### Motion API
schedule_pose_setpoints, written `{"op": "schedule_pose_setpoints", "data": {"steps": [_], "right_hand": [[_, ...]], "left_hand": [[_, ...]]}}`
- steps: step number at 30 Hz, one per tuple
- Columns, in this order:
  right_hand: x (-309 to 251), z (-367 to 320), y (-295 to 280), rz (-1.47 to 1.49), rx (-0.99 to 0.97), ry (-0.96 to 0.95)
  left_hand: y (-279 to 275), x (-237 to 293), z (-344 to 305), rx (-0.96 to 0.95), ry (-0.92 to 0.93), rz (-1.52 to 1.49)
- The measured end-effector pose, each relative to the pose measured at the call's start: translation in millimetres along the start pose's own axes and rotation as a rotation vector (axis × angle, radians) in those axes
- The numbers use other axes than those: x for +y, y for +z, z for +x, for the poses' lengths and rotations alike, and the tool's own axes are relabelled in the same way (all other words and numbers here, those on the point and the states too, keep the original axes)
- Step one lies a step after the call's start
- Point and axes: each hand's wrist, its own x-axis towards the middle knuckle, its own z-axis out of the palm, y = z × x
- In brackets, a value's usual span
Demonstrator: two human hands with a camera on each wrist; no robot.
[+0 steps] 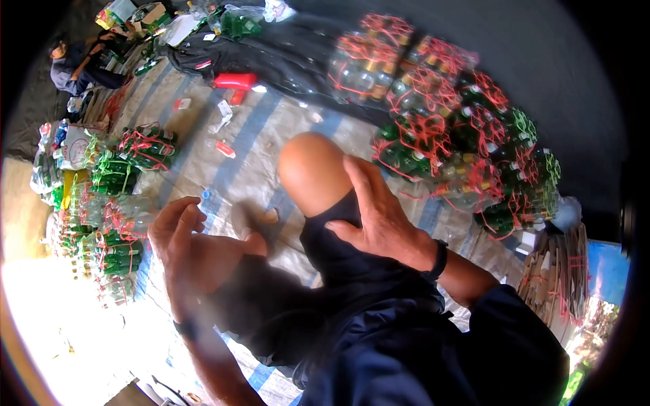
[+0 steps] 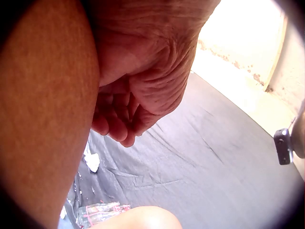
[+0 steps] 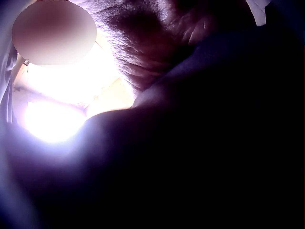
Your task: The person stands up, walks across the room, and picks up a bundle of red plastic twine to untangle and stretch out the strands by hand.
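My right hand rests on the side of one bare knee, thumb at the hem of the dark shorts, fingers relaxed. Beside my other leg, the left hand lies with fingers loosely bent and nothing in them. In the left wrist view, that hand hangs against bare skin, its fingertips loosely curled. The right wrist view is mostly dark; part of the right hand shows at the top, its fingers hidden.
Bottle bundles tied with red string stand at the right, others at the left. A striped sheet covers the floor, with a red item on it. Stacked cardboard is at far right. A person sits upper left.
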Motion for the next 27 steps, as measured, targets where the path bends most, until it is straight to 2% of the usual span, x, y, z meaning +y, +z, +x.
{"op": "schedule_pose_setpoints", "data": {"steps": [9, 12, 14, 16, 17, 18, 20, 22, 25, 27], "right_hand": [[-0.1, 1.4, -1.1, 0.005, -0.003, -0.017], [-2.1, 2.0, -1.9, 0.013, -0.019, -0.012], [-3.1, 2.4, -2.1, -0.032, -0.012, -0.015], [-2.4, 2.4, -1.7, -0.027, -0.015, -0.024], [-1.9, 2.1, -0.7, -0.019, -0.006, -0.027], [-1.5, 1.8, 0.0, -0.010, 0.004, -0.029], [-2.2, 2.1, 0.0, -0.012, 0.002, -0.036], [-2.3, 2.9, -0.1, -0.029, -0.002, -0.023], [-1.5, 2.8, 1.3, -0.026, 0.005, -0.035], [-1.3, 2.1, 1.4, -0.032, 0.001, -0.034]], "left_hand": [[9.7, 22.0, -8.0, 0.047, -0.072, 0.064], [14.1, 23.8, -8.3, 0.074, 0.009, 0.089], [10.6, 22.1, -9.3, 0.080, -0.055, 0.056], [15.4, 15.6, -17.3, 0.056, 0.306, 0.406], [7.1, 7.5, -14.7, -0.022, 0.360, 0.422], [9.2, 8.3, -14.5, -0.011, 0.361, 0.426], [18.2, 10.5, -13.9, 0.141, 0.212, 0.383], [17.1, -0.6, -11.5, 0.187, 0.239, 0.345], [12.4, -2.0, -8.6, 0.166, 0.197, 0.349], [8.5, 7.2, -6.2, 0.057, 0.141, 0.367]]}}
